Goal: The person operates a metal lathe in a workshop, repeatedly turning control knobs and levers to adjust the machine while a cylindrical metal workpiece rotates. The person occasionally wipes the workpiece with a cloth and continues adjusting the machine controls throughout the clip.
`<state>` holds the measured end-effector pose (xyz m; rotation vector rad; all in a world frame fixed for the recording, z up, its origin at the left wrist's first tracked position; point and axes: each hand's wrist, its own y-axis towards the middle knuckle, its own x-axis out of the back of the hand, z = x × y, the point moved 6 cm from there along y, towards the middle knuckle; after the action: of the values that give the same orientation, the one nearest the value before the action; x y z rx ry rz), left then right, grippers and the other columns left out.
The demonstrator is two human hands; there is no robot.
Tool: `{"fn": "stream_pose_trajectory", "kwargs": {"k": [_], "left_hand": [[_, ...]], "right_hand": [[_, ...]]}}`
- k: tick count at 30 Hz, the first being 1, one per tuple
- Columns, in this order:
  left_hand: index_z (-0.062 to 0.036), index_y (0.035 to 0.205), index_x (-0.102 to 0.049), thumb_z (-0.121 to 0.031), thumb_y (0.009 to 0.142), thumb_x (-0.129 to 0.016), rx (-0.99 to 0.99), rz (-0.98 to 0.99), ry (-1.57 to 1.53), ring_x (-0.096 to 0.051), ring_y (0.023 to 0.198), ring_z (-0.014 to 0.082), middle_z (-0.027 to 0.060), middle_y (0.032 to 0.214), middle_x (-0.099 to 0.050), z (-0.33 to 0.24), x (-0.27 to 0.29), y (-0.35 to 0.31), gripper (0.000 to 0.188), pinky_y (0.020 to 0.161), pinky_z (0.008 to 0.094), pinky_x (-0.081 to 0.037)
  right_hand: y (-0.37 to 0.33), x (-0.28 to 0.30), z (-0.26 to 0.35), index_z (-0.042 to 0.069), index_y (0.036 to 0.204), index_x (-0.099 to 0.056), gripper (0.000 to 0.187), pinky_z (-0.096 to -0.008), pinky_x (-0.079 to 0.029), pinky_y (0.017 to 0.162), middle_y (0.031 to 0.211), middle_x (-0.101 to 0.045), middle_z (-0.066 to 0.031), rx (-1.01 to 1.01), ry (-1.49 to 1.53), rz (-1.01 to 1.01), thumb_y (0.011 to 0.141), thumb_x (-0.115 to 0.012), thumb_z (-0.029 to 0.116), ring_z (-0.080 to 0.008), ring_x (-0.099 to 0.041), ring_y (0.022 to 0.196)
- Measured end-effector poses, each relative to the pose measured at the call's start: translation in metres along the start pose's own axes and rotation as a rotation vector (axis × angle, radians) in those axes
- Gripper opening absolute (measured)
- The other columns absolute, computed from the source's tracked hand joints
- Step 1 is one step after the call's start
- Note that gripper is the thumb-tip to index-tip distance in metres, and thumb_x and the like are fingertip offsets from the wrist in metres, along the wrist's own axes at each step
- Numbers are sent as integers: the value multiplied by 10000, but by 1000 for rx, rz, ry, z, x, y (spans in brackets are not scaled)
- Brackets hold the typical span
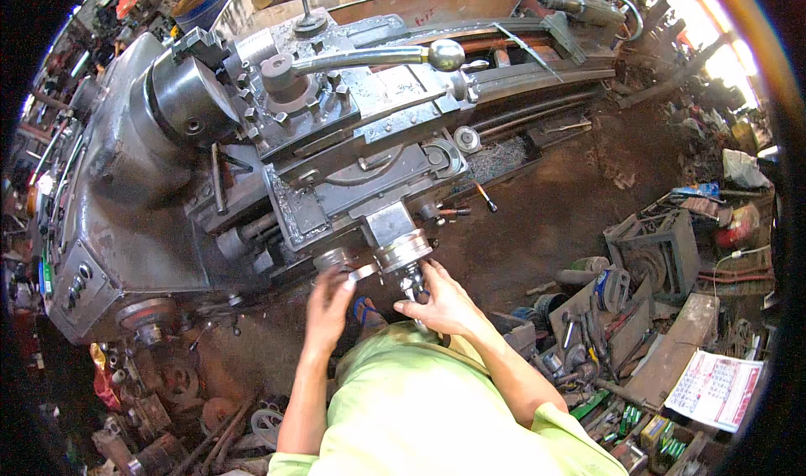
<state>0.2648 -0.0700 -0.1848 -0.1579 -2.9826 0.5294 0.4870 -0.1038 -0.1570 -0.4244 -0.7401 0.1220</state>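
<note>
A large grey metal lathe (319, 153) stretches across the view in front of me. From its cross slide, a round graduated dial (405, 252) with a crank handle (410, 281) points toward my body. My right hand (447, 306) is closed around that handle from the right, thumb on the near side. To the left of the dial a short silver lever arm (364, 272) sticks out. My left hand (329, 301) is at the lever arm's outer end, its fingers smeared by motion, so its grip is unclear. The tool post (284, 81) carries a long ball-ended clamping lever (365, 59).
The lathe chuck (195, 98) is at the upper left, the tailstock (579, 6) at the upper right. Small black-tipped control levers (485, 196) jut out beside the carriage. Metal parts and tools clutter the floor at right, near a printed paper sheet (715, 389). A spoked handwheel (267, 426) lies lower left.
</note>
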Motion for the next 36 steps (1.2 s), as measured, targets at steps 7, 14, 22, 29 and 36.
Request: {"fn": "stream_pose_trajectory", "kwargs": {"k": [7,14,22,29,36], "left_hand": [[-40,1405,-444,-389,953,-608,294,202,-448,-568,1153,222,88,1289,-566,43,-73,13,594,967,378,-456],[-45,1357,-473,-340,959,-591,283,225,-599,-619,1065,214,94,1213,-612,45,-88,16,510,920,385,-522],[-63,1364,-447,-333,937,-646,303,290,-650,-616,1037,197,68,1198,-595,43,-93,19,543,890,404,-527],[-71,1363,-448,-338,922,-672,317,281,-642,-617,1035,196,71,1200,-592,36,-94,17,562,889,398,-535],[-25,1349,-439,-349,885,-704,293,270,-627,-639,1042,221,106,1178,-603,31,-96,19,625,894,396,-567]], "right_hand": [[21,-3,-9,-96,1386,-384,968,-482,-470,1007,1405,-440,-338,60,95,238,711,-759,487,-474,-552,1200],[26,-2,-10,-75,1355,-434,867,-455,-485,985,1301,-548,-311,62,94,229,716,-771,403,-430,-596,1160],[29,3,-10,-63,1307,-492,799,-415,-503,940,1217,-617,-270,95,318,356,710,-773,388,-364,-645,1098],[27,7,-8,-62,1254,-540,726,-384,-506,914,1122,-669,-235,68,321,361,706,-781,348,-311,-662,1052],[29,4,-14,-82,1135,-577,624,-375,-517,830,954,-689,-193,111,400,335,703,-793,312,-262,-675,887]]}}
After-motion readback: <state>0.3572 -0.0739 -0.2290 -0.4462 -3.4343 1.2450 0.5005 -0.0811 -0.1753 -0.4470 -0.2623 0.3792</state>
